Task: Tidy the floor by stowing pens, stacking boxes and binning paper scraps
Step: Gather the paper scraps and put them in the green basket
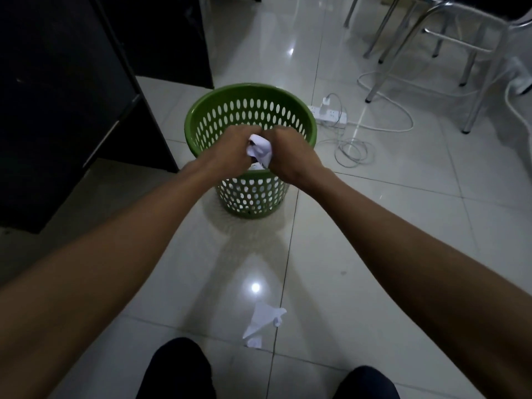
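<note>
A green perforated waste basket (201, 109) stands upright on the tiled floor. Over its mouth, my left hand (230, 146) and my right hand (290, 155) press together around a crumpled white paper wad (260, 151). Both hands are closed on it, and most of the wad is hidden between the palms. A second white paper scrap (262, 323) lies on the floor close to me, between the basket and my knees. No pens or boxes are in view.
A dark cabinet (72, 105) fills the left side beside the basket. A white power strip (331, 114) with tangled white cables (355, 149) lies right of the basket. Metal chair legs (472, 90) stand at the back right. My dark-trousered knees (178, 370) are at the bottom edge.
</note>
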Tool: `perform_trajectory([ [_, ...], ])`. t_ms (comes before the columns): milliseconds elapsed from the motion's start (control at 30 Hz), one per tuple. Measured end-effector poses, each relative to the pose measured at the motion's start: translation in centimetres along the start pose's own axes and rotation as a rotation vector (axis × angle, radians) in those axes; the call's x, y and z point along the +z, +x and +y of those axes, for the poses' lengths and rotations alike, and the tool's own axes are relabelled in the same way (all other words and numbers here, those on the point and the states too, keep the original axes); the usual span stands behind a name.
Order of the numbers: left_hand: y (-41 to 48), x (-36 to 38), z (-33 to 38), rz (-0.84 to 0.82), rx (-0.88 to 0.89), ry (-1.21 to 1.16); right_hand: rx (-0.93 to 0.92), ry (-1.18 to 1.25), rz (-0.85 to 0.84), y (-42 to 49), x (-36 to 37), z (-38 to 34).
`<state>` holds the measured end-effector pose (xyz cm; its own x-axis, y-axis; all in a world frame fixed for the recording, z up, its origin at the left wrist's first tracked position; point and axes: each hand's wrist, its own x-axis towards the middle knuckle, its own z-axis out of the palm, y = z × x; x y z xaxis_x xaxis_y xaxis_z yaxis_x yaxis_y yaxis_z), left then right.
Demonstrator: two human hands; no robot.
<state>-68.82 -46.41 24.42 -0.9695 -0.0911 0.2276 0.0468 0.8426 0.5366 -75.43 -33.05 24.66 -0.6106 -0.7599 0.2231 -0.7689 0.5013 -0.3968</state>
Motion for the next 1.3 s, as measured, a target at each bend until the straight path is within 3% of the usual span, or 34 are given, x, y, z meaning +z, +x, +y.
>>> perform_trajectory([
  [267,4.0,2.4,-5.1,-0.046,-0.124,-0.018,0.071,-0.070,-0.099,4.8,3.4,3.4],
  [600,5.1,3.8,-8.1,-0.162,-0.358,-0.001,0.198,0.065,-0.202,7.3,4.1,5.6],
  [800,5.0,3.6,-8.1,-0.155,-0.319,-0.012,0.172,0.042,-0.297,7.3,5.0,6.3],
  [1133,4.9,2.4,-6.1,-0.103,-0.349,0.007,0.148,-0.004,-0.200,5.0,4.9,6.2],
  [1300,2.7,2.2,-4.5,0.002,-0.330,-0.015,0.119,-0.011,-0.133,2.4,3.9,5.0],
])
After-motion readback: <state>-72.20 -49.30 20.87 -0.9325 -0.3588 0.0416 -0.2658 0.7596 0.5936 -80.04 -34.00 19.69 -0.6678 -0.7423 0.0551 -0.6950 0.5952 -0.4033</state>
